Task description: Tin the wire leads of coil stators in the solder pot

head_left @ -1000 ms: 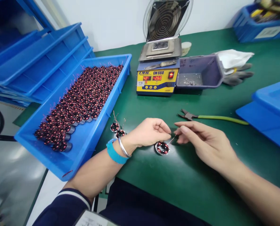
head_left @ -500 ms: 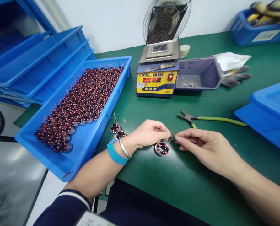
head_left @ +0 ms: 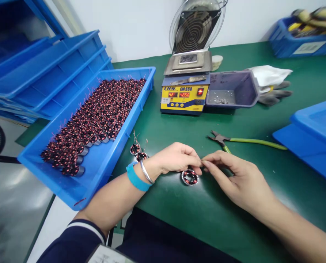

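A ring-shaped motor stator (head_left: 189, 178) with copper windings and black insulation lies on the green bench, just below my fingertips. My left hand (head_left: 179, 157) is closed in a pinch above it. My right hand (head_left: 235, 174) pinches from the other side, its fingertips meeting those of the left. The stator's thin copper lead wires run up between the two hands, mostly hidden by the fingers. Two more stators, one standing farther back (head_left: 135, 148) and one nearer (head_left: 141, 156), sit left of my left hand with leads sticking up. Diagonal cutters (head_left: 220, 138) with green handles lie beyond my right hand.
At left, a blue tray (head_left: 130, 126) holds many wound stators, beside stacked blue crates (head_left: 56, 69). Behind stand a yellow-fronted solder pot (head_left: 182, 98) with lit digits, a grey-purple bin (head_left: 231, 87) and a fan (head_left: 194, 31). Blue trays (head_left: 316, 128) lie at right.
My fingertips have come together, with the left hand moving slightly right. The copper leads that showed between the hands are now mostly covered. The stator stays on the bench.
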Tool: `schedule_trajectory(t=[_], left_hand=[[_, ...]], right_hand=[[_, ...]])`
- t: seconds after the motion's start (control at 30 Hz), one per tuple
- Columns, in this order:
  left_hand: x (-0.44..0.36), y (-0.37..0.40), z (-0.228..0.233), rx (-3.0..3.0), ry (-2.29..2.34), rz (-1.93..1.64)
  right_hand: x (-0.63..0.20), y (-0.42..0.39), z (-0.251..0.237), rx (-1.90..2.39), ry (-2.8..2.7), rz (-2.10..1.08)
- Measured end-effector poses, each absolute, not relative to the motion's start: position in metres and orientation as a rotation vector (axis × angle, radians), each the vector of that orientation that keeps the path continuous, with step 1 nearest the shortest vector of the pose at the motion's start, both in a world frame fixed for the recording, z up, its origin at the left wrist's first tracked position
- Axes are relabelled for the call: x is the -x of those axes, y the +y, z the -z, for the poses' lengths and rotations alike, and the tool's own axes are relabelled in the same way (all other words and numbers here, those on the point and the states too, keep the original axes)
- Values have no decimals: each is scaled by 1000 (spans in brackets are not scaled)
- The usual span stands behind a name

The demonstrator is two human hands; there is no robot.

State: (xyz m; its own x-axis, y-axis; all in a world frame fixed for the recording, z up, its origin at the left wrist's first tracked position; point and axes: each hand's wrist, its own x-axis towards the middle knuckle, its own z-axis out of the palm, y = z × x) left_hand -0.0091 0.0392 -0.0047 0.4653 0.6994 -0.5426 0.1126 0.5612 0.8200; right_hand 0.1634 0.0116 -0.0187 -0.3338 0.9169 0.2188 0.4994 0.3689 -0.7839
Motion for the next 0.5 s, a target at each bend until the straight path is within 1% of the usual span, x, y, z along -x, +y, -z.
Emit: schedule_trajectory(t=[0.07, 0.27, 0.5], left_hand=[[9, 39, 4, -926, 1028, -421], [10, 38, 7, -959, 1007, -456], [10, 37, 9, -1009, 1035, -485]], right_hand=[[-163, 11, 20, 1199, -1956, -782], [-166, 10, 27, 1236, -1825, -833], [-169, 14, 21, 1201, -2055, -843]])
